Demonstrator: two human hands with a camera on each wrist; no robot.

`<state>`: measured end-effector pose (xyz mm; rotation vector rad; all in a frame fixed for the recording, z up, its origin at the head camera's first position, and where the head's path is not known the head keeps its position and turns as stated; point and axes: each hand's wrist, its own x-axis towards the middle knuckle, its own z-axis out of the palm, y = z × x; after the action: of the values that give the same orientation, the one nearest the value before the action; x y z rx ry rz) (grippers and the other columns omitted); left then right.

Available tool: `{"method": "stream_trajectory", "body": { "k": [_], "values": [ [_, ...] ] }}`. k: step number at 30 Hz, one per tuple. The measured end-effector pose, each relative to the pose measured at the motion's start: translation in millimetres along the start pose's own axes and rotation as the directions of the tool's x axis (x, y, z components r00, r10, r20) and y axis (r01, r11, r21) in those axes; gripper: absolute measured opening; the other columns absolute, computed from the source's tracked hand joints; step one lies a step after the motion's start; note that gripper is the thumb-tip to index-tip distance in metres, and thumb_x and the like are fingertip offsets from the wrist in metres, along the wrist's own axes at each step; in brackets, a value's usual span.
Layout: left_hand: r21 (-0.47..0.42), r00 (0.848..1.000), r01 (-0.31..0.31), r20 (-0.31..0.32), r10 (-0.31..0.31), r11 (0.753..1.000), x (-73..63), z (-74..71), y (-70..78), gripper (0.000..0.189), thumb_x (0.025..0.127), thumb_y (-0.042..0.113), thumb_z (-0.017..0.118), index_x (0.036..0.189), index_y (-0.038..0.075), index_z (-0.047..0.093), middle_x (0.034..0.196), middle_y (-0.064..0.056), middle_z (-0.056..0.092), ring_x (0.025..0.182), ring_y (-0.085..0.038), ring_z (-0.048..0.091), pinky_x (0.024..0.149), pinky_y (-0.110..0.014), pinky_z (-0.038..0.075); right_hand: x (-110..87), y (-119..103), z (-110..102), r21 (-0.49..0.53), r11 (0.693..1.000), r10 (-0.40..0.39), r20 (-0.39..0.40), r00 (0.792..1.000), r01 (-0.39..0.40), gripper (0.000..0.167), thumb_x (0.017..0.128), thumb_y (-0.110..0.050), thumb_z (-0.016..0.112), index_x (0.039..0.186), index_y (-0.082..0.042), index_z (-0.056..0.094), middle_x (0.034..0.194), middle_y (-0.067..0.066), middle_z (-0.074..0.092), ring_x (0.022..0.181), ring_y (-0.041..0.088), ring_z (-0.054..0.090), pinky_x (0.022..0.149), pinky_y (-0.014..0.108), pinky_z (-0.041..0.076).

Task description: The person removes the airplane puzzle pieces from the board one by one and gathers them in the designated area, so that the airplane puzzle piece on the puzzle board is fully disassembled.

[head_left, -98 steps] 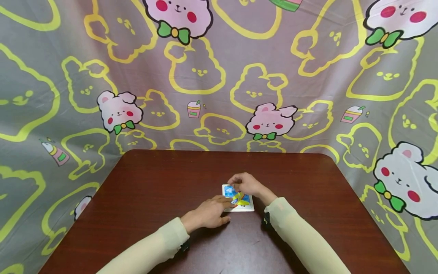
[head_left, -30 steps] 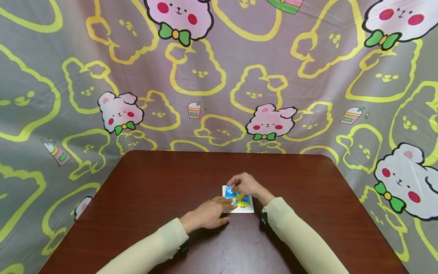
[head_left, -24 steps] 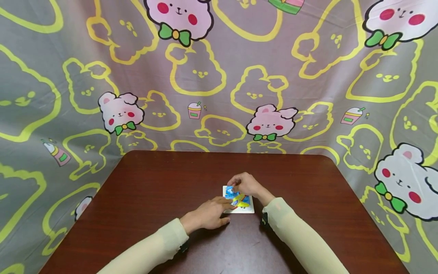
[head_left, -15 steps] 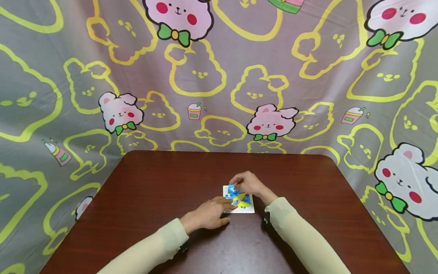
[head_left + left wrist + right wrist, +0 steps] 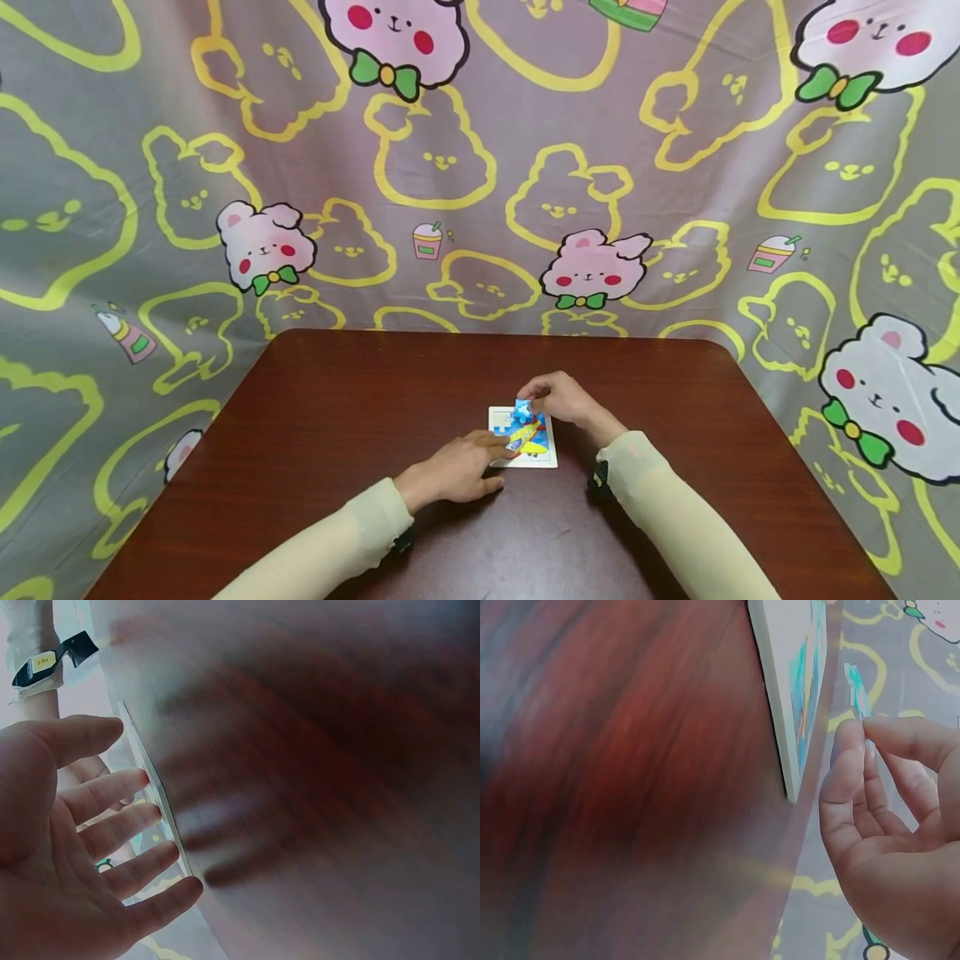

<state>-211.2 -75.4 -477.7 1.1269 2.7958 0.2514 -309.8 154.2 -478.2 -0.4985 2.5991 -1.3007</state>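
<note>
A small jigsaw puzzle in a white frame lies on the table, with a yellow plane on blue in its picture. My right hand pinches a blue-and-white puzzle piece between thumb and fingertip, over the puzzle's far part. In the right wrist view that puzzle piece stands up from the pinch, apart from the frame. A pale gap shows at the puzzle's far left corner. My left hand lies with straight fingers, fingertips on the puzzle's left side; its fingers are spread in the left wrist view.
The dark reddish-brown table reaches to a patterned curtain behind and at both sides. Black bands sit at the cuffs of the light sleeves.
My right hand has lifted the puzzle piece out of the far left corner and moved it to the right, leaving a pale gap. My left hand has stayed in place.
</note>
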Motion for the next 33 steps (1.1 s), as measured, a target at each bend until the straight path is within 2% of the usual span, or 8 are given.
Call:
{"method": "stream_trajectory", "body": {
  "k": [6, 10, 20, 33],
  "values": [
    [0.000, 1.000, 0.012, 0.007, -0.012, 1.000, -0.9, 0.6, -0.1, 0.047, 0.095, 0.034, 0.065, 0.140, 0.023, 0.059, 0.150, -0.002, 0.053, 0.141, -0.026, 0.046, 0.110, -0.047, 0.046, -2.9, 5, -9, 0.041, 0.999, 0.022, 0.002, 1.000, -0.022, 0.019, 0.087, 0.002, 0.067, 0.100, -0.007, 0.077, 0.088, 0.008, 0.073, 0.070, 0.019, 0.061, 0.062, 0.039, 0.055],
    [0.000, 1.000, 0.009, -0.001, -0.009, 1.000, -1.2, 1.1, -0.5, 0.047, 0.094, 0.034, 0.065, 0.140, 0.023, 0.060, 0.150, -0.002, 0.053, 0.141, -0.026, 0.046, 0.110, -0.047, 0.046, -3.9, 10, -15, 0.050, 0.998, 0.044, -0.003, 0.999, -0.044, 0.019, 0.088, 0.002, 0.066, 0.101, -0.006, 0.076, 0.089, 0.008, 0.073, 0.070, 0.022, 0.063, 0.061, 0.037, 0.055],
    [0.011, 1.000, 0.003, -0.008, -0.003, 1.000, -1.4, 0.0, 0.2, 0.048, 0.094, 0.034, 0.065, 0.140, 0.022, 0.059, 0.149, -0.003, 0.054, 0.140, -0.026, 0.047, 0.109, -0.046, 0.047, -10.4, 25, -30, 0.060, 0.996, 0.060, -0.034, 0.998, -0.058, 0.022, 0.083, 0.004, 0.065, 0.101, -0.003, 0.076, 0.078, 0.007, 0.070, 0.065, 0.023, 0.065, 0.057, 0.035, 0.053],
    [0.004, 1.000, 0.017, -0.001, -0.017, 1.000, -2.9, 0.7, 0.5, 0.049, 0.094, 0.035, 0.066, 0.141, 0.023, 0.058, 0.150, -0.002, 0.053, 0.141, -0.025, 0.046, 0.110, -0.046, 0.046, -17.1, 39, -43, 0.031, 0.994, 0.108, -0.038, 0.993, -0.107, 0.023, 0.085, 0.005, 0.064, 0.104, -0.003, 0.075, 0.084, 0.010, 0.072, 0.068, 0.019, 0.062, 0.058, 0.033, 0.052]
  ]
}}
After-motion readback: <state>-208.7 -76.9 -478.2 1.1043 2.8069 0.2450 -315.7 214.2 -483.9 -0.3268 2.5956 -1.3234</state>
